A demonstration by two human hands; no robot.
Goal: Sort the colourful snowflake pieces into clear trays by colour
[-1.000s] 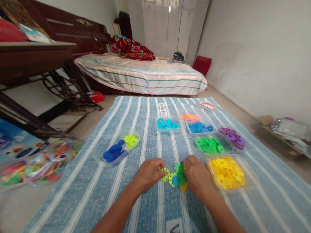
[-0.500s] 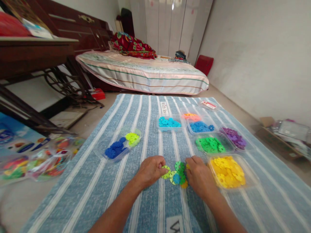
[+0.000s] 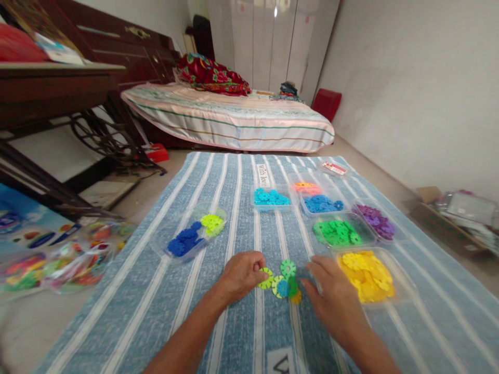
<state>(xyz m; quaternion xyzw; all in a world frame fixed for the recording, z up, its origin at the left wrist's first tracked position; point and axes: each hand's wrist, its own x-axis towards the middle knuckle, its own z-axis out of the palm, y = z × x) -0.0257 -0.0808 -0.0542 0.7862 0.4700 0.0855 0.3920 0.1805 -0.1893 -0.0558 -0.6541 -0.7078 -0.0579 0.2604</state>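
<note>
My left hand (image 3: 242,272) is closed, with thumb and fingers pinching the edge of a yellow-green notched disc (image 3: 266,278). Right beside it on the cloth lies a small cluster of flower-shaped discs: a green disc (image 3: 288,268) at the top, another yellow-green disc (image 3: 276,286), a blue disc (image 3: 283,288) over it, and a yellow-orange disc (image 3: 296,297) at the bottom. How these pieces join is too small to tell. Just right of the cluster, my right hand (image 3: 333,291) has its thumb and fingers apart, and nothing shows between them.
Near my right hand is a tub of yellow discs (image 3: 403,291). Behind it stand tubs of green (image 3: 368,228), purple (image 3: 376,222), blue and light-blue discs. On the left, one tub (image 3: 159,241) holds dark-blue and lime discs. A striped cloth (image 3: 218,332) lies underneath.
My right hand has moved right, away from the cluster, and its fingers have spread. The yellow piece at its fingertips no longer shows. My left hand stays at the yellow-green disc.
</note>
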